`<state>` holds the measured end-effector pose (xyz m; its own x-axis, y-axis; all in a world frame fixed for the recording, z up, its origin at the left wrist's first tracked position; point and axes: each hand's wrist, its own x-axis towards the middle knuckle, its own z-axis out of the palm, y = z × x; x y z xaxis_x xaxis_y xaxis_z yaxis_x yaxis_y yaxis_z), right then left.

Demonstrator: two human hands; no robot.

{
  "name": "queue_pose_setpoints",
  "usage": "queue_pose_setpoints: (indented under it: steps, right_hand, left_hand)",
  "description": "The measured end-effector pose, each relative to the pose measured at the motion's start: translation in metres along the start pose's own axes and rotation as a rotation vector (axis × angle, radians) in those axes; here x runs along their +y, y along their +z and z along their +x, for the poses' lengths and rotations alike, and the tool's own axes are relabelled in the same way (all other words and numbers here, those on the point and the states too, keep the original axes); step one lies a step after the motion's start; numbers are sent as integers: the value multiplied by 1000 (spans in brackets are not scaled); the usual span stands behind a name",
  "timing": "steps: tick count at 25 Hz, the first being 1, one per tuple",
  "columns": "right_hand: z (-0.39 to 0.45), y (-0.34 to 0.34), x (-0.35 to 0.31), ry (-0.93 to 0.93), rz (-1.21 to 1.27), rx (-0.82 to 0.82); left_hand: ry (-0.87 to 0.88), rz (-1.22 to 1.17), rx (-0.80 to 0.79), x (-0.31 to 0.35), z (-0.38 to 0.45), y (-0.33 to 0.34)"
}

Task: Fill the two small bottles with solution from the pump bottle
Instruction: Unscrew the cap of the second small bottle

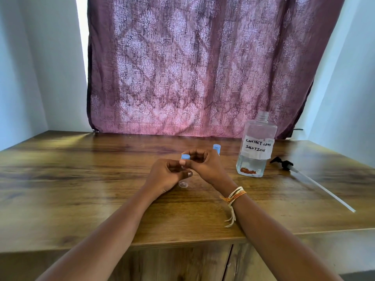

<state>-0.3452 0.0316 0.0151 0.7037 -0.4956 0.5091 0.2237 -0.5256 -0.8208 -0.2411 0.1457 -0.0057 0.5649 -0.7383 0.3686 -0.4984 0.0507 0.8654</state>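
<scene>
Clear plastic small bottle (183, 183) with a blue cap (185, 157) sits at centre frame, held between both hands just above the wooden table (81, 179). Left hand (165, 176) curls round the see-through body, thumb across the front; only the round base shows below the fingers. Right hand (205, 166) has thumb and fingers pinched at the neck just under the cap (whether the cap is fully seated I cannot tell). Second small bottle (216, 148) stands behind the right hand, mostly hidden, only its blue cap and a bit of neck showing.

Pump bottle (256, 147) stands right of centre, upright, clear, squarish, neck open with no top on it, a shallow layer of clear liquid at the bottom. White label in handwritten black reads "CONTACT LENS SOLUTION". Black pump head (283, 162) with its long clear dip tube lies flat on the table just right of that bottle, tube running toward lower right. Thread bracelet (233, 196) on the right wrist. Purple patterned curtain (203, 67) fills the upper frame.
</scene>
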Motion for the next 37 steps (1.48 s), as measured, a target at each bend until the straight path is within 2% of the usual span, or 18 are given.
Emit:
queue_pose_setpoints:
  steps: [5,13,16,19,24,28,33,37]
  right_hand:
    - [1,-4,3,-37,34,-39]
    - [-2,-3,0,92,182,-140]
    - [-5,7,-4,143,43,-3]
    - [-2,9,-1,108,10,92]
    - [-3,2,-3,48,33,-16]
    - [-3,0,-3,112,121,-125]
    - [-1,-1,-6,129,133,-14]
    - [-2,-4,-6,132,213,-135]
  left_hand:
    - [-9,-4,-5,1,-1,0]
    - [-75,-16,17,5,-5,-1]
    - [-56,2,20,6,-6,-1]
    - [-64,0,32,7,-5,1]
    - [-42,-21,-8,6,-6,-2]
    - [-62,-56,-6,6,-7,0]
    - [-102,-104,-2,0,-5,0]
    - [-94,-110,-9,-1,-3,1]
